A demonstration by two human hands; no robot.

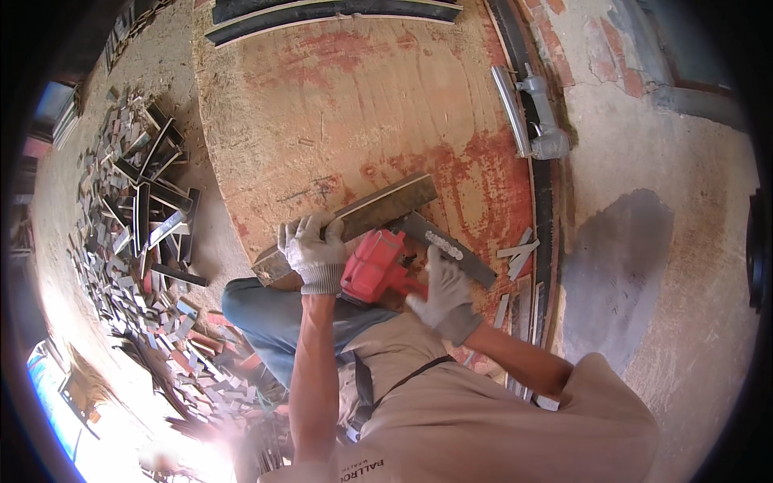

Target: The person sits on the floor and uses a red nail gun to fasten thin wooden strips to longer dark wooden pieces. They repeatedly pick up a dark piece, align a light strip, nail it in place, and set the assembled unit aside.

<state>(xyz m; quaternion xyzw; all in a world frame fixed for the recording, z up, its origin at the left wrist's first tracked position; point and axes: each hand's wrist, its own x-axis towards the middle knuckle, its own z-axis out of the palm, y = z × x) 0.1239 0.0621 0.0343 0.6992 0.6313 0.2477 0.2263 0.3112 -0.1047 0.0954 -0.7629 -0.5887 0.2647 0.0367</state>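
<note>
My left hand (pixel 314 249), in a pale knitted glove, lies over a long wooden strip (pixel 390 205) and grips it, fingers over its far edge. This strip slants up to the right across a large worn board. Beside the hand, close to my lap, is a red plastic-bodied object (pixel 374 266); its exact kind is hard to tell. A shorter dark strip (pixel 455 245) with a whitish patch runs down to the right from the long strip. My gloved right hand (pixel 447 298) is at its near edge, thumb apart from the fingers, beside the red object.
The worn, red-stained board (pixel 354 105) spreads in front of me. A grey metal nail gun (pixel 545 121) lies at its right edge. Dark strips (pixel 330 14) lie at the far end. A heap of offcuts (pixel 145 241) covers the floor at left. Small pale pieces (pixel 519 253) lie at right.
</note>
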